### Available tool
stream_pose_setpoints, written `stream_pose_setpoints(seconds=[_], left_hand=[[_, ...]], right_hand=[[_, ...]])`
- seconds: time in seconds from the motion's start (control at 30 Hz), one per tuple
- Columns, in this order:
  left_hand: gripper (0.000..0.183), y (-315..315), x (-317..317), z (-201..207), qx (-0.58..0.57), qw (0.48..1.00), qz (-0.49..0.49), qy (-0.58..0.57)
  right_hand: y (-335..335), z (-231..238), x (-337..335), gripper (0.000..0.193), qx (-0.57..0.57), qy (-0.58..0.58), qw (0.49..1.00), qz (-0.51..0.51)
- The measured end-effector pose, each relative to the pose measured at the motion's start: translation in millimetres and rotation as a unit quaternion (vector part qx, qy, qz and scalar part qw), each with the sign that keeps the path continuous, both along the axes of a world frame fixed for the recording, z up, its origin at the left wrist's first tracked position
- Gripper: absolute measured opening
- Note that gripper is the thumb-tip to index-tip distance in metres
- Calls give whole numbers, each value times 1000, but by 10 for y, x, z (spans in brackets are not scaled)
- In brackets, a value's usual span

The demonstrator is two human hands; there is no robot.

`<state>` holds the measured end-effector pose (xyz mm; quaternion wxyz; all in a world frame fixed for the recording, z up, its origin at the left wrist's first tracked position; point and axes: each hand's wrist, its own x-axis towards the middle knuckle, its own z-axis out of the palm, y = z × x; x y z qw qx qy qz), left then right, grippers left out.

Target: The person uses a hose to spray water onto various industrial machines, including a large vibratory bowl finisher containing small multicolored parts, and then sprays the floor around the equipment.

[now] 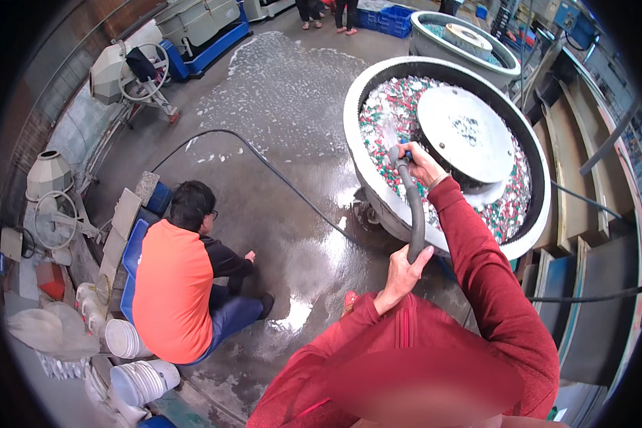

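A grey hose (414, 200) runs between my two hands. My right hand (424, 167) is closed round its upper end, at a nozzle (395, 153) with a blue part. Lower down, my left hand (404, 274) grips the same hose, thumb lying along it. Water appears to spray from the nozzle over small red, green and white pieces (385, 103). These fill the ring-shaped channel of a big round tub (354, 135) with a pale rim. At the tub's centre sits a round white cover (446, 118), wet and speckled on top.
A person in an orange top (175, 285) crouches at left. A black hose (264, 160) crosses the wet, foamy floor. Behind stands a second round tub (424, 53) beside blue crates (394, 23). Panels (599, 299) line the right; white buckets (144, 380) and mixers (110, 75) the left.
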<state>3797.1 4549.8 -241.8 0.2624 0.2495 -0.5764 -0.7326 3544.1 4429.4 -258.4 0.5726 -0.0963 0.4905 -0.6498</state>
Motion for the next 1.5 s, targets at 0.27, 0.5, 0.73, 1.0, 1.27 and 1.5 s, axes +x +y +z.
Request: stream_pose_setpoints(seconds=[0.27,0.5,0.73,1.0,1.27,1.5], left_hand=[[40,376,-175,-96,22,987,-151,-45],[29,1212,-560,38,-125,956,-266,-27],[29,1900,-829,64,-171,926,-328,-75],[29,2615,-1066,-13,-165,935,-296,-105],[34,2882,-1447,94,-160,955,-235,-87],[42,3025,-1846,268,-137,955,-238,-112]], right_hand=[[1264,-626,-296,8,52,-110,983,-137],[3265,-559,-790,23,81,-83,944,-310],[3850,-225,-1166,42,-36,-60,963,-262],[4129,-192,-1359,35,-47,-69,968,-237],[4306,-312,-1832,16,-60,-78,980,-174],[4293,-155,-2234,16,-72,-83,977,-180]])
